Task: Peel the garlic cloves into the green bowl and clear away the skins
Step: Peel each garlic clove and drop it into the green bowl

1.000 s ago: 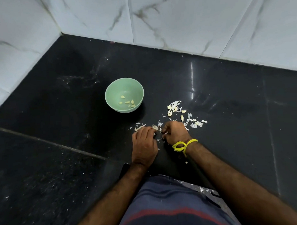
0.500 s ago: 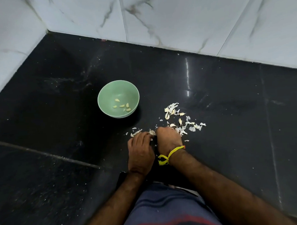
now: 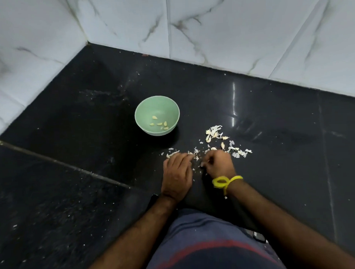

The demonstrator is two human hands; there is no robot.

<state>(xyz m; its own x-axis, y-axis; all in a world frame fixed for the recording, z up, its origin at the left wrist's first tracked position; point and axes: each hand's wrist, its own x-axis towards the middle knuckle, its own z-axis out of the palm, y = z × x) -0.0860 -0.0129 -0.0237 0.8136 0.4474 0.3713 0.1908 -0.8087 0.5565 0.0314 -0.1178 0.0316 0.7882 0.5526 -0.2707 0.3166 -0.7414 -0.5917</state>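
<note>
Black stone tabletop (image 3: 273, 131) carries a green bowl (image 3: 140, 123) holding peeled cloves (image 3: 160, 124), papery skins (image 3: 213, 133) scattered to its right, while left hand (image 3: 177, 175) and right hand (image 3: 220, 164) seemingly pinch a small, slippery clove by its ends.

Left hand (image 3: 177, 174) flat, palm down; right hand (image 3: 219, 163) fingers curled.
</note>
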